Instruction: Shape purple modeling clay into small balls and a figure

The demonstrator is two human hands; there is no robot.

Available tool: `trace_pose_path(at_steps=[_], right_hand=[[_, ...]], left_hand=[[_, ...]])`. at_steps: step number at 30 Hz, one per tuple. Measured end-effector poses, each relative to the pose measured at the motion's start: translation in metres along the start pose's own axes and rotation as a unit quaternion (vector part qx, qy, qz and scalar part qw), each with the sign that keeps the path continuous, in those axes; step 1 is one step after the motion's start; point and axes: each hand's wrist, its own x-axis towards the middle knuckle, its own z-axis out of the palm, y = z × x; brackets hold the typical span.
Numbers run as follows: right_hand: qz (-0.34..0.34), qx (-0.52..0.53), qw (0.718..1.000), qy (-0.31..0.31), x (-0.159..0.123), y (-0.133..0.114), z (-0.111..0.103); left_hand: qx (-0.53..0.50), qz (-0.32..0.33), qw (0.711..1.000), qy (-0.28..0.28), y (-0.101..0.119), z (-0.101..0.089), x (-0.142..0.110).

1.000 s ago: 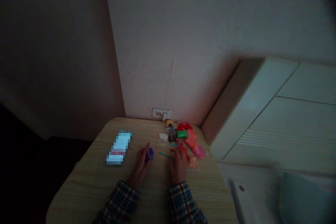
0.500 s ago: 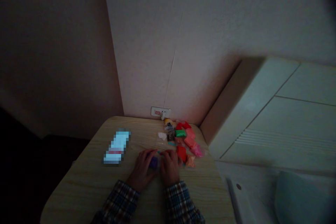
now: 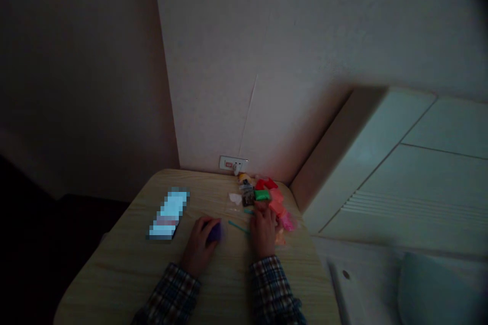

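Note:
My left hand (image 3: 199, 244) is closed around a small purple packet (image 3: 214, 232), which shows between thumb and fingers just above the table. My right hand (image 3: 263, 231) reaches over the near side of a heap of coloured packets, its fingers forward and slightly apart. Those fingertips lie by the salmon-pink packets (image 3: 277, 207), and whatever is beneath them is hidden. A thin turquoise stick (image 3: 239, 227) runs along the table toward my right hand. The tip of another turquoise stick (image 3: 248, 211) shows beyond it.
A lit phone (image 3: 170, 214), pixelated, lies on the left of the wooden table (image 3: 125, 269). Toward the back are a green packet (image 3: 262, 195), a dark packet (image 3: 248, 198), a red packet (image 3: 266, 184) and a white piece (image 3: 235, 198). A wall socket (image 3: 233, 163) holds a plug.
My hands have moved apart. The left has shifted slightly left with the purple packet, and the right has gone right onto the packets, uncovering the turquoise stick.

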Motion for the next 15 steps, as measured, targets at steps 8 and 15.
trace_pose_path(at_steps=[8, 15], right_hand=[[-0.036, 0.055, 0.998, 0.019, -0.001, 0.002, -0.003], [-0.095, 0.083, 0.992, -0.018, -0.033, 0.027, -0.022]], left_hand=[[-0.154, -0.057, 0.985, 0.047, -0.002, -0.011, 0.007], [-0.281, -0.163, 0.944, 0.056, -0.006, -0.013, 0.011]])
